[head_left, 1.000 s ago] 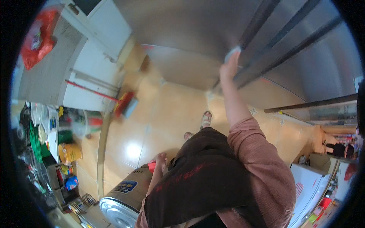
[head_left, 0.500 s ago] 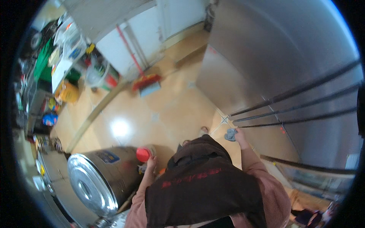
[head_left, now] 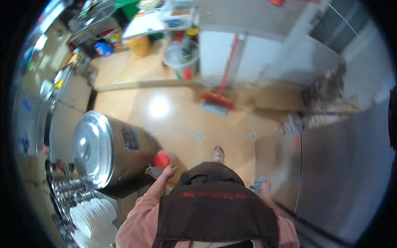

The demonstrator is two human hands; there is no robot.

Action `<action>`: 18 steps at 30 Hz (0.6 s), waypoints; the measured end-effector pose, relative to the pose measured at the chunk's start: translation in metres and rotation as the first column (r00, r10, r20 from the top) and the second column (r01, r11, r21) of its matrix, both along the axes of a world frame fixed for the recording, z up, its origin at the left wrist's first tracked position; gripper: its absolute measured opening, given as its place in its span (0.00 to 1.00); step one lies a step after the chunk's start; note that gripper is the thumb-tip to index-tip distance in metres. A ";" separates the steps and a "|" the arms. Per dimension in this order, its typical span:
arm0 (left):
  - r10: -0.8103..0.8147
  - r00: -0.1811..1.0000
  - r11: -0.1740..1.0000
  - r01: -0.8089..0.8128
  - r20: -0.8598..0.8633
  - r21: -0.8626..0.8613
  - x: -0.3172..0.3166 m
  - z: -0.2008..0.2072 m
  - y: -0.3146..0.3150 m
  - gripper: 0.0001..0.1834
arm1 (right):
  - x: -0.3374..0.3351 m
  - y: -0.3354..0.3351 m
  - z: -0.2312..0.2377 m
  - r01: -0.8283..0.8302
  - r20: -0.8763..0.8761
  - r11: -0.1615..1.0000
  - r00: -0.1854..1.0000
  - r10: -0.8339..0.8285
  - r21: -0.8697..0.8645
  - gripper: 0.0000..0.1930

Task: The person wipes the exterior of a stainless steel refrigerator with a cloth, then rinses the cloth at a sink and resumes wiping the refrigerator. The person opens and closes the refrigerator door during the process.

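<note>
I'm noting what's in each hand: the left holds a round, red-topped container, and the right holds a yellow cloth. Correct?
Not quite: the head view shows the right hand holding a grey-blue cloth, not yellow; the left hand does hold the round, red-topped container.

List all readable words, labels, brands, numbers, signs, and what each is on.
None legible.
Dark apron: red lettering, too blurred to read.
Large metal drum: blue label, too blurred.
Steel cabinet: small red mark, can't tell if it's text.
</note>
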State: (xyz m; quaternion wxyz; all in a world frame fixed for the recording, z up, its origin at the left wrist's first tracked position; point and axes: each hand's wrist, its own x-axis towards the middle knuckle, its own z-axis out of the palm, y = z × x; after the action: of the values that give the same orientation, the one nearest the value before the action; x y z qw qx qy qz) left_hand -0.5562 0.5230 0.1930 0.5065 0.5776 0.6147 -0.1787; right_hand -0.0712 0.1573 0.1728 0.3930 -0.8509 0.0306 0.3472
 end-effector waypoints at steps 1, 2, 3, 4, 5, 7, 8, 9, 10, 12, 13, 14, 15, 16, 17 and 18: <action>0.033 0.998 0.998 -0.036 0.055 0.055 0.018 0.009 0.013 0.23 | 0.016 0.042 0.004 0.094 -0.098 0.988 0.992 -0.082 0.126 0.16; 0.092 0.992 0.993 -0.098 0.091 0.071 0.035 0.017 0.029 0.24 | 0.032 0.093 0.006 0.077 -0.145 0.980 0.988 -0.050 0.186 0.16; 0.160 0.962 0.970 -0.195 0.221 0.146 0.050 0.026 0.040 0.23 | 0.045 0.140 0.012 0.059 -0.187 0.967 0.982 -0.012 0.250 0.16; 0.232 0.913 0.936 -0.303 0.335 0.178 0.066 0.035 0.052 0.22 | 0.055 0.188 0.020 0.068 -0.217 0.964 0.976 -0.011 0.257 0.16; 0.303 0.846 0.899 -0.407 0.439 0.163 0.075 0.045 0.062 0.21 | 0.066 0.235 0.030 -0.081 -0.205 0.968 0.970 0.132 0.237 0.15; 0.325 0.816 0.876 -0.450 0.479 0.172 0.083 0.062 0.074 0.23 | 0.076 0.329 0.048 -0.317 -0.216 0.916 0.904 0.370 0.245 0.15; 0.350 0.785 0.860 -0.486 0.511 0.156 0.083 0.068 0.076 0.24 | 0.074 0.374 0.054 -0.457 -0.157 0.869 0.860 0.486 0.187 0.16; 0.308 0.840 0.848 -0.456 0.447 0.271 0.077 0.071 0.077 0.23 | 0.072 0.419 0.061 -0.583 -0.099 0.803 0.798 0.594 0.121 0.16; 0.370 0.848 0.841 -0.480 0.379 0.251 0.068 0.072 0.073 0.23 | 0.063 0.461 0.065 -0.724 0.050 0.690 0.689 0.723 0.010 0.17; 0.411 0.854 0.795 -0.507 0.320 0.333 0.040 0.066 0.064 0.22 | 0.031 0.542 0.066 -0.784 0.052 0.613 0.619 0.784 0.092 0.18; 0.451 0.851 0.799 -0.520 0.269 0.302 0.021 0.058 0.058 0.21 | 0.010 0.581 0.065 -0.808 0.074 0.576 0.586 0.807 0.123 0.19; 0.531 0.834 0.769 -0.550 0.153 0.326 0.004 0.049 0.049 0.20 | -0.016 0.619 0.063 -0.877 0.151 0.460 0.477 0.866 0.136 0.17; 0.558 0.803 0.766 -0.595 0.207 0.244 -0.017 0.038 0.044 0.20 | -0.040 0.650 0.063 -0.869 0.053 0.397 0.429 0.902 0.295 0.14; 0.562 0.826 0.807 -0.558 0.038 0.192 -0.035 0.027 0.039 0.19 | -0.075 0.680 0.063 -0.851 0.023 0.428 0.455 0.890 0.303 0.13; 0.567 0.822 0.823 -0.563 -0.062 0.073 -0.054 0.016 0.040 0.19 | -0.102 0.706 0.067 -0.837 -0.001 0.346 0.382 0.924 0.424 0.13; 0.564 0.819 0.826 -0.560 -0.108 0.069 -0.068 0.006 0.045 0.22 | -0.133 0.732 0.072 -0.851 0.014 0.297 0.336 0.942 0.433 0.13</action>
State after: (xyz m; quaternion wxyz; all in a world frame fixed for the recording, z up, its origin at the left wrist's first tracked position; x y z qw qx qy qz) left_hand -0.6244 0.5679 0.1988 0.4874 0.3672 0.7908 -0.0465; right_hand -0.2044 0.8892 0.2448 0.2712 -0.5793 -0.4710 0.6074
